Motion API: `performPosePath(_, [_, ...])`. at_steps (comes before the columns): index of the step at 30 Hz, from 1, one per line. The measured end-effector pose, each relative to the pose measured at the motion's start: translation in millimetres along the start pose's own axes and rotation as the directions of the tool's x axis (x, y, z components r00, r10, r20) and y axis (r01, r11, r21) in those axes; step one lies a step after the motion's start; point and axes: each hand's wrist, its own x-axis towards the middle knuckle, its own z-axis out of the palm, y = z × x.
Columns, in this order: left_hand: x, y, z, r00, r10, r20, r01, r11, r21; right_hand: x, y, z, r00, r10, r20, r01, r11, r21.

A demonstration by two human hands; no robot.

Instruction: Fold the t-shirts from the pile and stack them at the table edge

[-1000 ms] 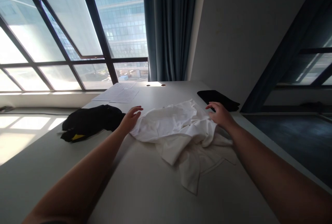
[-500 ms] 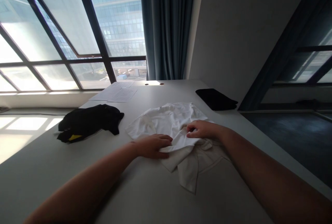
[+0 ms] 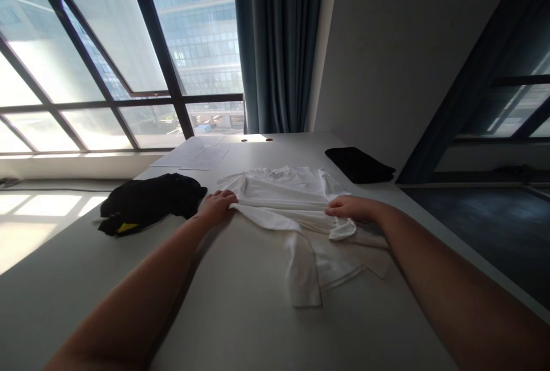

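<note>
Btwn L/R fingers (image 3: pixel 338 206), wht garment (image 3: pixel 283 190)

Plain white shirt (image 3: pixel 283 190), black garment (image 3: pixel 154 199) with 1 yellow patch (image 3: pixel 127 227), all-black cloth (image 3: pixel 360 165), pale grey-white tabletop (image 3: pixel 240 314) with 2 brownish holes (image 3: pixel 268 139), white paper sheets (image 3: pixel 201 157) with faint grey marks, slate-blue curtain (image 3: pixel 279 44), black window frame (image 3: pixel 174 85)

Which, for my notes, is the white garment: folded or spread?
Partly spread: the white garment lies wide at its far end, creased between left hand and right hand.
</note>
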Motion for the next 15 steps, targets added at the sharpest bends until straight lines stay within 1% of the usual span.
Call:
performPosePath(1, [-2,-5,0.6,0.996,-0.084,-0.042,0.087,0.994,0.064,2,3,-1,1.0,-0.026,-0.013,0.026,0.999,-0.02])
performPosePath(3, [-4,-11,0.6,0.975,-0.196,-0.101,0.208,0.969,0.13,5,9,-2,0.994,-0.099,-0.055,0.095,0.993,-0.072])
performPosePath(5, [-5,-10,-2.0,0.96,-0.241,-0.141,0.26,0.956,0.138,8,15,-2,0.986,-0.141,-0.095,0.128,0.984,-0.127])
performPosePath(7, [-4,-1,-8.0,0.958,-0.221,-0.185,0.245,0.962,0.12,12,20,1,0.988,-0.115,-0.106,0.098,0.983,-0.152])
performPosePath(8, [-3,8,-12.3,0.962,-0.182,-0.203,0.206,0.973,0.104,15,22,2,0.989,-0.094,-0.11,0.077,0.986,-0.15])
performPosePath(9, [-3,19,-17.1,0.971,-0.116,-0.208,0.135,0.988,0.078,17,25,4,0.989,-0.081,-0.12,0.064,0.988,-0.14])
performPosePath(10, [-3,33,-22.3,0.981,-0.025,-0.191,0.033,0.999,0.04,19,29,6,0.988,-0.079,-0.135,0.062,0.99,-0.124])
performPosePath(11, [-4,48,-27.2,0.985,0.093,-0.146,-0.096,0.995,-0.014,21,33,7,0.984,-0.084,-0.154,0.069,0.992,-0.102])
performPosePath(12, [-6,65,-31.6,0.97,0.23,-0.077,-0.236,0.968,-0.087,22,37,8,0.98,-0.093,-0.174,0.08,0.993,-0.081])
performPosePath(13, [-9,83,-34.9,0.929,0.369,0.004,-0.364,0.916,-0.167,23,42,8,0.975,-0.106,-0.194,0.096,0.994,-0.06])
performPosePath(14, [-12,99,-36.9,0.876,0.478,0.06,-0.454,0.861,-0.231,24,46,8,0.97,-0.119,-0.213,0.113,0.993,-0.039])
performPosePath(15, [-16,113,-37.4,0.828,0.553,0.092,-0.513,0.814,-0.273,23,51,8,0.964,-0.131,-0.231,0.13,0.991,-0.021])
